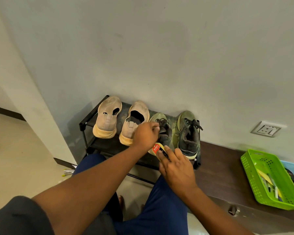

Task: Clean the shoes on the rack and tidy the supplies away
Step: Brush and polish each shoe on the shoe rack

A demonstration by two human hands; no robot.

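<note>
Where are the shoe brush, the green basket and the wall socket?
shoe brush [157, 148], head view, on its red label.
green basket [249, 165], head view, on its left wall.
wall socket [267, 129], head view, on its faceplate.

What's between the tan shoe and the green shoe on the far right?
In the head view, another green shoe sits between the tan shoe and the right green shoe, with the left hand on it.

Reads "KIWI" in white on a red label [156, 148]. Sits on a yellow shoe-polish applicator [159, 150], at about six o'clock.
</note>
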